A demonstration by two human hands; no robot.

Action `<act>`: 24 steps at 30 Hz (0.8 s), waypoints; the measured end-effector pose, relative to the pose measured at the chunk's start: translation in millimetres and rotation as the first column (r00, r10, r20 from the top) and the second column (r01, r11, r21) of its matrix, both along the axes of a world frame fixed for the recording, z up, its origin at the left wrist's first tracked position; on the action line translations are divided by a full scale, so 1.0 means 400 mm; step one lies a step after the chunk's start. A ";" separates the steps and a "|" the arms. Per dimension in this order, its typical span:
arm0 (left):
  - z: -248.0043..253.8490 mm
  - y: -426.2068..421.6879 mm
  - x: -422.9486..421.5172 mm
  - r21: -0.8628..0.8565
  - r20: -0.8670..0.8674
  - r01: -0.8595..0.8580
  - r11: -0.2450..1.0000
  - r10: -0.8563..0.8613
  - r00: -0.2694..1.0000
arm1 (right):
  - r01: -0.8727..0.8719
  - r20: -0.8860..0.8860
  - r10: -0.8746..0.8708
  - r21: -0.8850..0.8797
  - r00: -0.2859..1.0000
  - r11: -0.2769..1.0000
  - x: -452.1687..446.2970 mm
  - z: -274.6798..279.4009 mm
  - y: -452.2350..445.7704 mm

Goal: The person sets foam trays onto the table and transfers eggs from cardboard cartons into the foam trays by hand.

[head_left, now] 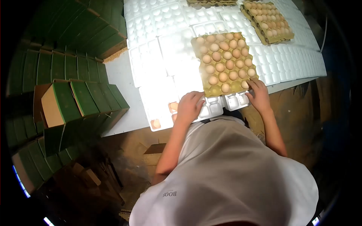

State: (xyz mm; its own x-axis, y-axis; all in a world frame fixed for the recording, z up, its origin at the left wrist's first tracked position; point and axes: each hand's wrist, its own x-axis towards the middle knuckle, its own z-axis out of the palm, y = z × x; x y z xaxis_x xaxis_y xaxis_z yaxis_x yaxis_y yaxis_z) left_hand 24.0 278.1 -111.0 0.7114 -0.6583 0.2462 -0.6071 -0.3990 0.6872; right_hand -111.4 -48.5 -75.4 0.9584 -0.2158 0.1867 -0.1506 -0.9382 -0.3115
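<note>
A yellowish pulp egg tray point(215, 91) full of brown eggs point(227, 55) rests over white plastic trays in front of me; several cups along its near row have no egg. My left hand point(189, 106) is bent at the tray's near left corner, thumb and fingertips on either side of that corner. At the opposite near corner, my right hand point(259, 95) has its fingers curled over the edge, beside a corner egg point(245, 84), with the thumb lower down. How firmly either hand grips is hard to see. Below my left hand, an egg point(173, 107) sits in a white tray point(145, 107).
Another loaded egg tray point(269, 20) stands at the far right, and part of a further tray point(211, 3) shows at the top. White moulded trays point(281, 64) cover the table. Green cartons point(85, 96) are stacked on the left. Cardboard point(154, 148) lies on the floor.
</note>
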 end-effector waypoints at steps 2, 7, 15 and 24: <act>0.050 -0.114 0.010 0.093 -0.020 0.102 0.990 -0.100 0.995 | -0.004 -0.093 0.013 0.101 0.996 0.995 0.011 0.005 0.013; 0.040 -0.283 -0.035 0.376 0.052 0.214 0.902 -0.251 0.967 | -0.116 -0.064 0.127 0.155 0.990 0.981 0.031 -0.063 -0.044; 0.027 -0.330 -0.031 0.462 0.105 0.194 0.866 -0.270 0.957 | -0.421 0.157 0.390 0.344 0.907 0.839 0.072 -0.045 -0.138; 0.076 -0.341 -0.055 0.212 -0.086 0.027 0.977 -0.008 0.996 | -0.420 -0.185 0.503 0.355 0.845 0.836 0.130 -0.034 -0.174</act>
